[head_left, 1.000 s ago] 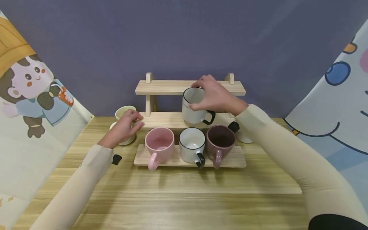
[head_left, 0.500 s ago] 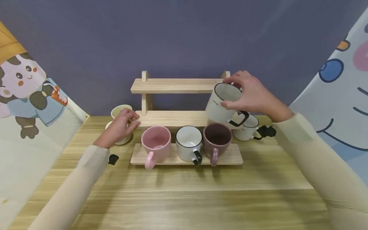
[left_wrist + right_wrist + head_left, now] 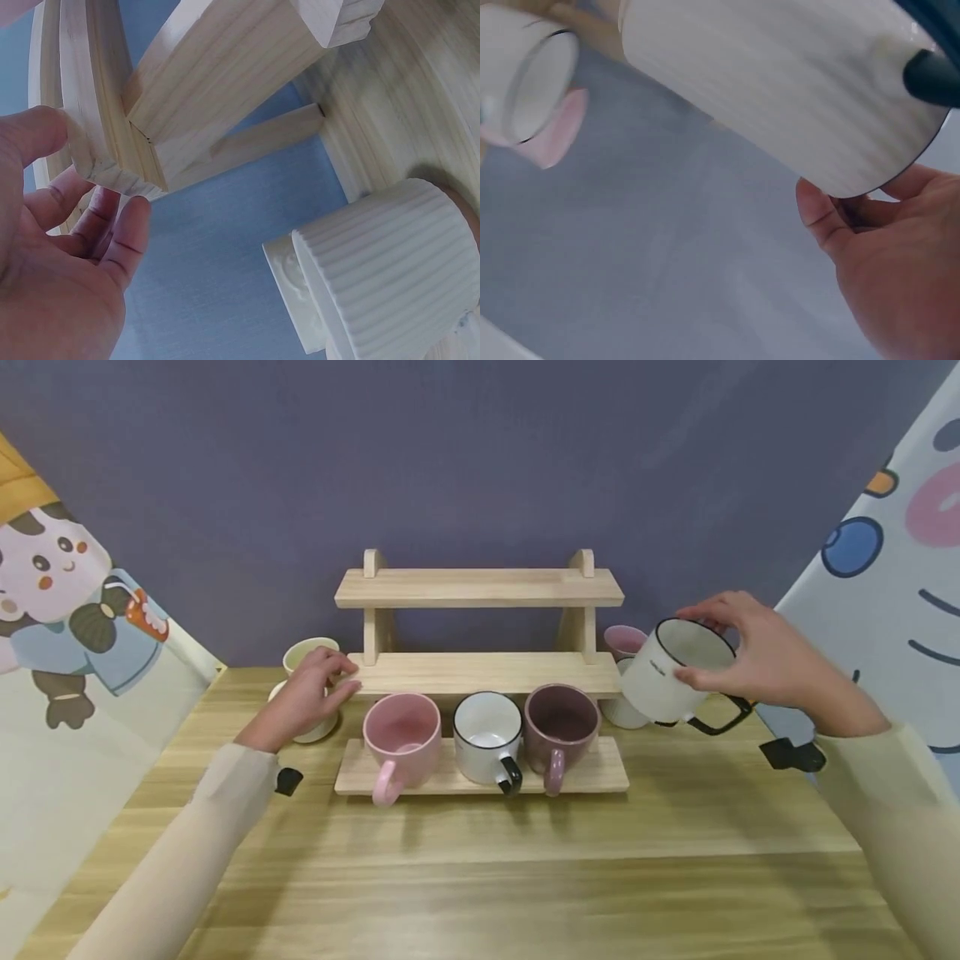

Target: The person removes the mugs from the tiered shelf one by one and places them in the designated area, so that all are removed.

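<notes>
A white mug (image 3: 660, 681) with a black rim and black handle hangs tilted in my right hand (image 3: 783, 660), right of the shelf. Thumb and fingers pinch it at the rim. In the right wrist view the mug's ribbed side (image 3: 757, 82) shows close up. My left hand (image 3: 296, 702) grips the left end of the wooden shelf's (image 3: 480, 672) middle board; in the left wrist view the thumb and fingers lie around that board end. On the bottom board stand a pink mug (image 3: 416, 735), a white mug (image 3: 480, 760) and a dark purple mug (image 3: 551, 722).
Behind my left hand are a pale yellow cup (image 3: 300, 652) and a cream cup (image 3: 318, 728), partly hidden. At the right, a pink cup (image 3: 625, 640) and another white mug (image 3: 624, 714) stand behind the held mug. A blue-grey wall (image 3: 480, 468) backs the wooden table (image 3: 450, 885).
My right hand has carried the white mug from the middle board to the right, past the shelf's end, and tilted it. My left hand stays at the shelf's left end.
</notes>
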Motion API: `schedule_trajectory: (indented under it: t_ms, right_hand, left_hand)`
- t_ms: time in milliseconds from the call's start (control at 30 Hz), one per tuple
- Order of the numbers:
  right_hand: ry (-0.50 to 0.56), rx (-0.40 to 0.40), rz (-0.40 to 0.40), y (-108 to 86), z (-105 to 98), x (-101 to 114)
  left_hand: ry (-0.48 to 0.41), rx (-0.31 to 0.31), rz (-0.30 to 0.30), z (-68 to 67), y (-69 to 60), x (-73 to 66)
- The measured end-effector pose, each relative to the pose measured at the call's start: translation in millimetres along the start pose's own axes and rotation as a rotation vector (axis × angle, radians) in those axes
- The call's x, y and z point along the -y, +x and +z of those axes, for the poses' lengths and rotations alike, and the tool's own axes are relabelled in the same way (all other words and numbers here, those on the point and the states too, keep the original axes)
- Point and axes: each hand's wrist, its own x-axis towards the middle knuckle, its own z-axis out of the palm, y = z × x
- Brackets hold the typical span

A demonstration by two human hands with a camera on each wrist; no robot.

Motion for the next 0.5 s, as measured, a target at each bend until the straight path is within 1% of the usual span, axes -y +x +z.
schedule_trajectory:
  t_ms: [133,300,400,500]
  right_hand:
    - [-0.032,0.057,0.023,-11.8,10,-14]
    - [-0.068,0.086,0.005,-20.8,26,-29]
    - [-0.068,0.084,-0.042,-23.9,40,-37]
    - [-0.054,0.061,-0.107,-25.7,56,-45]
  left_hand:
    - [0.008,-0.008,0.017,-0.3,-1.2,0.6]
    - [0.01,-0.018,0.037,-0.9,-0.4,-0.1]
    - [0.008,-0.02,0.037,-1.2,-0.5,-0.7]
    - [0.007,-0.015,0.03,-1.0,-0.4,-1.0]
